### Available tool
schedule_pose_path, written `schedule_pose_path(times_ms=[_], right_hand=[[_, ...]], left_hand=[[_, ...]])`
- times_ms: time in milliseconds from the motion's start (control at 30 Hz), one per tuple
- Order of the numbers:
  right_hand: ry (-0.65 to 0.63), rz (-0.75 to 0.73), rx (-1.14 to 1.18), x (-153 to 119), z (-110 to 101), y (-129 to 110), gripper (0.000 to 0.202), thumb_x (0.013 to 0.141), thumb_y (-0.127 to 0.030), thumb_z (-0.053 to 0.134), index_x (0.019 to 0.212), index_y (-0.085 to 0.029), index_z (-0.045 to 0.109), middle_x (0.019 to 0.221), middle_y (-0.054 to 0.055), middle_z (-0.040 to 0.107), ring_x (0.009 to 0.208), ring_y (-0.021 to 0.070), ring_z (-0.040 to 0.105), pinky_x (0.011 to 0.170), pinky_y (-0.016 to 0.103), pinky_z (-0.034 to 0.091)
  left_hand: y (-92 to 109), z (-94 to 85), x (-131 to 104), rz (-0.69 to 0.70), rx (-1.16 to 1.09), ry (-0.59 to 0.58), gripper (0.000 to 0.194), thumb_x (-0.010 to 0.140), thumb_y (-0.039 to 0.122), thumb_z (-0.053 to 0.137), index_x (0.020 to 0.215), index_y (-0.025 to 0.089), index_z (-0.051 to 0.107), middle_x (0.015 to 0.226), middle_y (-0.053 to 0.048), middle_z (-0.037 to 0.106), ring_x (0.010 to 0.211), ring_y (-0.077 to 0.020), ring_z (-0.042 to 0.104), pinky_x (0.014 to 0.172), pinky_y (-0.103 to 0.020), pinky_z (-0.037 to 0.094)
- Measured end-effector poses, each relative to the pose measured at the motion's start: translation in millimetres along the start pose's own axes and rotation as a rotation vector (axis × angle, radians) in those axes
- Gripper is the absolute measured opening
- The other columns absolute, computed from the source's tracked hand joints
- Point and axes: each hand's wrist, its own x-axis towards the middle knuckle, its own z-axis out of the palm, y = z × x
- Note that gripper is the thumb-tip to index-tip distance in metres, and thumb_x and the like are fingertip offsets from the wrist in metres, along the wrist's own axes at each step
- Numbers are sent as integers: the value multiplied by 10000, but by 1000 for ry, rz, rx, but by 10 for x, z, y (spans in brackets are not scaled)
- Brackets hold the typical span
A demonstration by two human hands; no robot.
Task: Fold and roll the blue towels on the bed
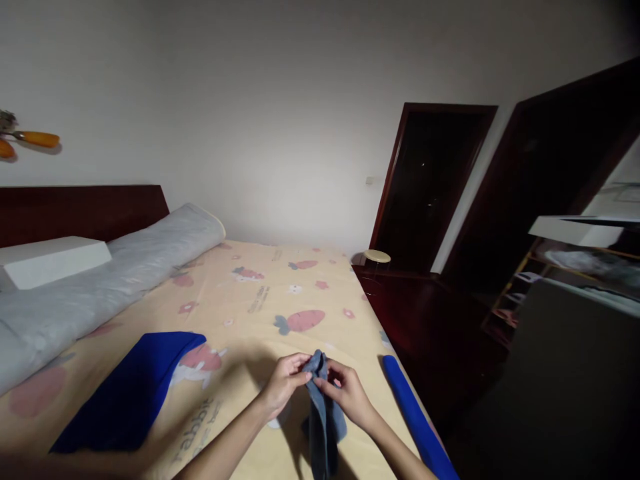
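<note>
A grey-blue piece of cloth [320, 420] hangs from both hands above the bed, its top edge bunched between the fingers. My left hand [284, 383] pinches it from the left side, thumb pointing right. On the other side my right hand [350, 393] grips the same edge, close to the left one. Folds hide what kind of garment or cloth it is, and its lower end runs out of the frame. To the left, a dark blue cloth [133, 393] lies spread on the bed sheet [260, 293].
A long blue roll [417, 420] lies along the bed's right edge. At the left are a grey rolled bundle [150, 257] and a white box [57, 260] by the headboard [80, 210]. Beyond the bed stand a round stool [377, 256], a door [435, 187] and a shelf [520, 287].
</note>
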Motion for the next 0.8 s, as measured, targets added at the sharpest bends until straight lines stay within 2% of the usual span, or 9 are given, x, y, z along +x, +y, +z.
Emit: schedule_pose_path(times_ms=[67,167,233,333,467,567,667,800], right_hand=[[-1,23,33,-2,-54,-5,424,789,-596,640,688,-191,569,636,-40,488,601,113,423,579,247,350],[107,63,29,-21,-242,-12,459,758,-629,642,644,-193,552,611,-38,480,583,116,421,559,245,351],[224,82,9,-54,-435,-19,460,740,-640,647,661,-194,567,635,-24,520,620,139,469,588,254,388],[372,105,3,-127,-752,-5,458,740,-648,640,701,-195,582,685,-2,576,672,166,521,625,268,430],[508,119,-22,-244,-1088,47,488,709,-673,653,779,-191,621,731,20,627,704,191,572,634,279,468],[591,139,-59,-343,-1270,49,511,694,-660,666,865,-178,654,766,36,661,750,213,610,670,290,493],[682,173,-108,-453,-1439,28,528,671,-647,673,887,-165,675,748,40,672,717,207,613,629,278,492],[791,229,-165,-600,-1665,30,545,615,-647,682,856,-159,695,723,44,677,640,183,591,541,250,460]], left_hand=[[-31,-48,-10,-19,32,80,287,649,241,696,925,165,684,936,-57,709,910,-195,621,849,-306,442],[-47,-223,-48,-35,93,236,197,619,252,619,805,195,650,782,12,658,770,-148,581,719,-253,425],[11,-413,-93,-37,148,373,158,601,284,578,733,207,618,687,37,605,706,-145,552,668,-250,413],[214,-766,-181,-23,241,509,174,585,333,578,705,212,608,698,25,615,756,-178,568,702,-269,431],[538,-1223,-316,-17,479,492,260,618,413,634,788,216,644,816,-3,683,868,-219,612,785,-289,458],[710,-1497,-455,-6,699,405,298,651,477,648,792,214,645,793,-5,691,824,-219,627,771,-295,476],[825,-1713,-651,-4,915,351,302,656,491,655,787,219,643,777,-4,700,795,-217,634,770,-297,486],[992,-1977,-943,-52,1040,407,345,609,506,665,820,233,657,807,2,723,843,-241,641,810,-306,490]])
